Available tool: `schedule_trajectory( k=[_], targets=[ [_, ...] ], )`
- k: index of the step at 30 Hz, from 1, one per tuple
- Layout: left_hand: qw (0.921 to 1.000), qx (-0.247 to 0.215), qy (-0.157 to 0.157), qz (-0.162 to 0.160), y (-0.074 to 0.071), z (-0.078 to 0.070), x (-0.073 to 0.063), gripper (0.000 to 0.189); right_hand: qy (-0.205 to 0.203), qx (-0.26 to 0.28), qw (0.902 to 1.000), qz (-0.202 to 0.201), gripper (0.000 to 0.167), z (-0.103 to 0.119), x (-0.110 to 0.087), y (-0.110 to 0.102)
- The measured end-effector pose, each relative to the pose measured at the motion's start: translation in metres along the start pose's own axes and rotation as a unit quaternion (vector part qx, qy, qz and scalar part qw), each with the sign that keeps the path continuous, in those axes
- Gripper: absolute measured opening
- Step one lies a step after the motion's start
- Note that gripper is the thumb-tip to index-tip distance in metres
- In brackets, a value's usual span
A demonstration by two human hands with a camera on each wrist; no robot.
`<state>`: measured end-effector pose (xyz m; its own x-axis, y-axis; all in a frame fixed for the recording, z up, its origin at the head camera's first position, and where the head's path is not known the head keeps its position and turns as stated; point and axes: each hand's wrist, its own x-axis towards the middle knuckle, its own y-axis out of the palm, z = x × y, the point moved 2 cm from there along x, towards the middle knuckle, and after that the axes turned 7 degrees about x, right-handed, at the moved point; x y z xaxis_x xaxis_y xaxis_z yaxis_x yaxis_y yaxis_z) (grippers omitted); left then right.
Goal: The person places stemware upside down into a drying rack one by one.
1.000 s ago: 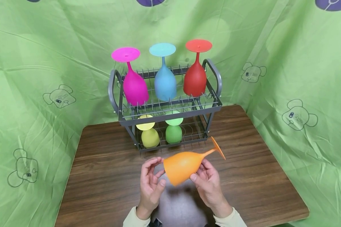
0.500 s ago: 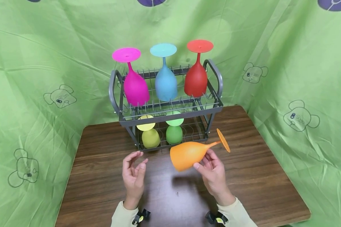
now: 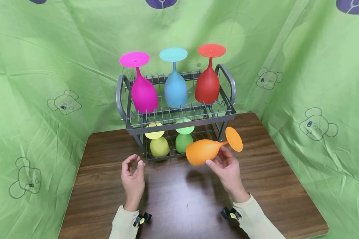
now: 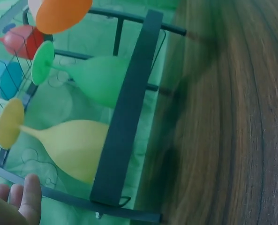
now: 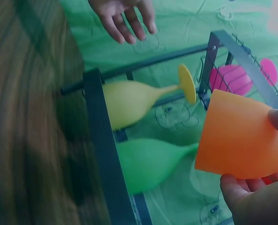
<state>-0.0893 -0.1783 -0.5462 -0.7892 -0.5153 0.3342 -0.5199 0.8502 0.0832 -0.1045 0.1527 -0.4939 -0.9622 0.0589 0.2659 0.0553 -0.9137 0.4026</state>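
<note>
An orange wine goblet [image 3: 201, 151] is in my right hand [image 3: 227, 171], gripped by the bowl near the stem. It is tilted on its side, mouth to the left and foot up to the right, in front of the rack's lower right part. In the right wrist view my fingers and thumb hold the goblet bowl [image 5: 244, 136] from two sides. My left hand [image 3: 133, 179] holds nothing; its fingers are loosely bent, in front of the rack's lower left corner. Upside down on the lower tier stand a yellow goblet [image 3: 159, 147] and a green goblet [image 3: 183, 143].
A dark two-tier dish rack [image 3: 179, 125] stands at the back of the wooden table [image 3: 107, 186]. Its upper tier bears upside-down goblets: magenta [image 3: 144, 96], blue [image 3: 175, 91] and red [image 3: 207, 87]. Green cloth [image 3: 59, 59] hangs behind and at both sides.
My left hand has come away from the orange goblet and moved left. My right hand has carried the goblet forward and right, toward the rack, its foot turning to face me more.
</note>
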Motion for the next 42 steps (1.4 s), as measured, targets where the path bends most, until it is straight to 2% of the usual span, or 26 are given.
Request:
schedule_trajectory(
  k=[3,6,13,18,21,28,34,42],
  targets=[
    [0.9998,0.009,-0.017,-0.007,0.0,0.007,0.006,0.034,-0.005,-0.027,0.9996,-0.006,0.065,0.001,0.012,-0.003],
    [0.9985,0.037,-0.035,-0.017,-0.001,0.014,0.011,0.036,-0.008,-0.056,0.9983,-0.007,0.064,-0.001,0.023,-0.007],
    [0.9956,0.064,-0.064,-0.025,0.003,0.026,0.024,0.042,-0.026,-0.104,0.9942,-0.005,0.07,-0.017,0.04,-0.015],
    [0.9951,0.054,-0.072,-0.039,0.011,0.01,0.029,0.041,-0.067,-0.147,0.9866,-0.023,0.066,-0.03,0.047,-0.018],
    [0.9955,0.053,-0.068,-0.038,0.017,0.001,0.031,0.041,-0.075,-0.162,0.9833,-0.036,0.061,-0.037,0.052,-0.019],
    [0.9964,0.045,-0.068,-0.026,0.025,-0.002,0.035,0.043,-0.072,-0.165,0.983,-0.037,0.058,-0.053,0.056,-0.024],
    [0.9974,0.036,-0.055,-0.031,0.024,-0.006,0.037,0.043,-0.083,-0.173,0.9809,-0.033,0.055,-0.055,0.057,-0.025],
    [0.9972,0.044,-0.056,-0.024,0.025,-0.01,0.036,0.043,-0.074,-0.182,0.9799,-0.036,0.052,-0.056,0.058,-0.027]
  ],
)
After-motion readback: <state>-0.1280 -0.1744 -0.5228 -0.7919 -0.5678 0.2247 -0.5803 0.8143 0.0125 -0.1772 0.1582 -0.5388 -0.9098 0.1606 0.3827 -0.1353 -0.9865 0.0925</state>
